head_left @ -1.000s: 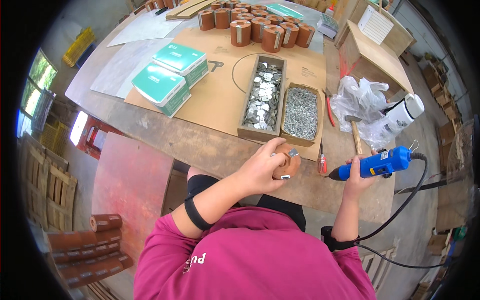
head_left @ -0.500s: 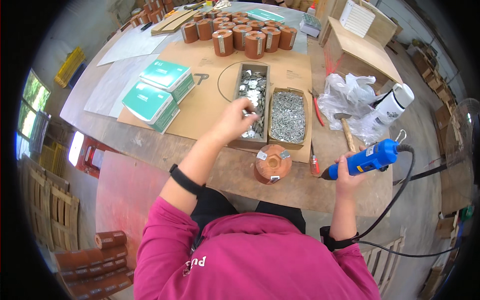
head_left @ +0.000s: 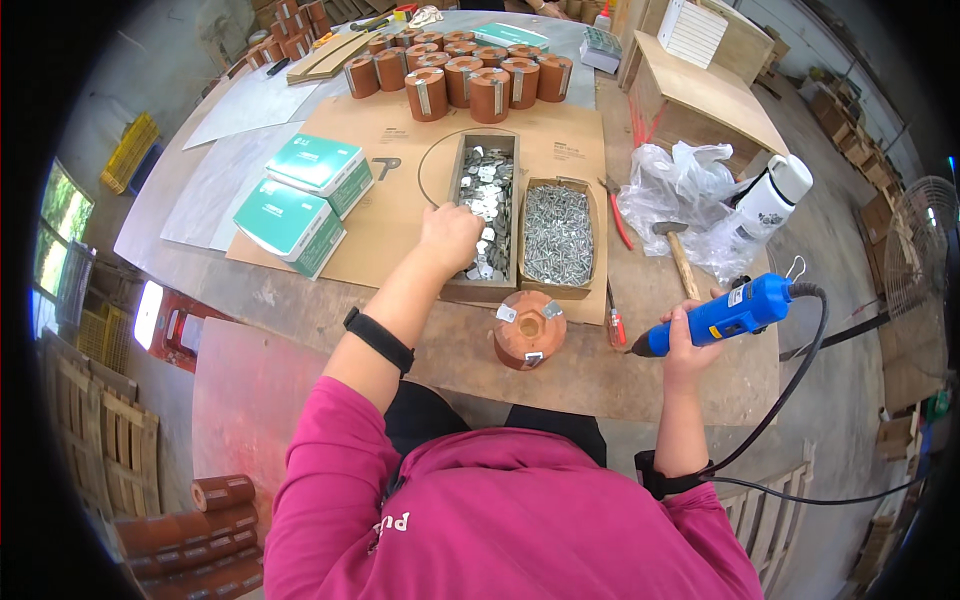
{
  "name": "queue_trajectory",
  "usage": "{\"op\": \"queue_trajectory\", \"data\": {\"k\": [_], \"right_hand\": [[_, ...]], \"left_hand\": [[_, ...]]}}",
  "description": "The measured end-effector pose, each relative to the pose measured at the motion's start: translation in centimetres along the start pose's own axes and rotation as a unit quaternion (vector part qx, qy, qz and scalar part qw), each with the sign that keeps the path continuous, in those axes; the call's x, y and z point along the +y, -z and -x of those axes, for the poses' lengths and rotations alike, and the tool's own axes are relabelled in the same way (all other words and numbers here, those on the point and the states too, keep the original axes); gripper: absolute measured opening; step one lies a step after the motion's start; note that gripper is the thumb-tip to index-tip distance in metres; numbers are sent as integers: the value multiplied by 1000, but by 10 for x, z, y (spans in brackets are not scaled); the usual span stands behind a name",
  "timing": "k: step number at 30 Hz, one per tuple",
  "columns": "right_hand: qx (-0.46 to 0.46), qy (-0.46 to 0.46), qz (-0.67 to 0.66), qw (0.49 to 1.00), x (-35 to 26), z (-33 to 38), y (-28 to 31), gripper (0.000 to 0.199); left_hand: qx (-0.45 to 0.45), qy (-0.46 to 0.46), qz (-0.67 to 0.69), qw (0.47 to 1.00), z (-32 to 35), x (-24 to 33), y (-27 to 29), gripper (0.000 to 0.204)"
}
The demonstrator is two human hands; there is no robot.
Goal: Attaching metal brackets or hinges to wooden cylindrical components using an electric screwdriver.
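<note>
My left hand (head_left: 450, 239) rests at the left wall of a long wooden tray (head_left: 513, 225) of small flat metal plates (head_left: 484, 196). Its fingers are curled, and whatever they may hold is hidden. In my right hand (head_left: 690, 345) is a blue electric screwdriver (head_left: 735, 312), its tip pointing left above the table edge. Between the hands a brown round block (head_left: 529, 331) stands on the table, with a hole in its middle and metal plates on its top edge. A cardboard box of screws (head_left: 557, 232) sits beside the tray.
A red-handled screwdriver (head_left: 616, 325), a hammer (head_left: 682, 262) and red-handled pliers (head_left: 618, 217) lie on the right. Beyond are a plastic bag (head_left: 675, 200) and a white bottle (head_left: 775, 200). Green boxes (head_left: 290, 222) stand left; several brown blocks (head_left: 426, 94) stand far back. The tool's cable (head_left: 800, 385) hangs at right.
My left hand has shifted from over the middle of the plates to the tray's left wall. The view has turned slightly; my right hand still holds the electric screwdriver.
</note>
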State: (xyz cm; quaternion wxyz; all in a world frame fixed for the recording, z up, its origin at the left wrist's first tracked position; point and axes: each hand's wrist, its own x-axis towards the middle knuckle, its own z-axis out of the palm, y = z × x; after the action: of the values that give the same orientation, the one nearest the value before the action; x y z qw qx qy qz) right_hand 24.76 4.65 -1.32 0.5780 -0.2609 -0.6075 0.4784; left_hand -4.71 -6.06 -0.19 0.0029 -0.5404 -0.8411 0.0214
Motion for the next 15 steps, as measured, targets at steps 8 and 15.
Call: {"op": "queue_trajectory", "data": {"k": [8, 15], "right_hand": [[0, 8, 17, 1000, -5, -1, -4, 54], [-4, 17, 27, 999, -2, -1, -1, 54]], "left_hand": [[70, 58, 223, 970, 17, 3, 18, 10], [193, -172, 462, 848, 76, 49, 33, 14]]}}
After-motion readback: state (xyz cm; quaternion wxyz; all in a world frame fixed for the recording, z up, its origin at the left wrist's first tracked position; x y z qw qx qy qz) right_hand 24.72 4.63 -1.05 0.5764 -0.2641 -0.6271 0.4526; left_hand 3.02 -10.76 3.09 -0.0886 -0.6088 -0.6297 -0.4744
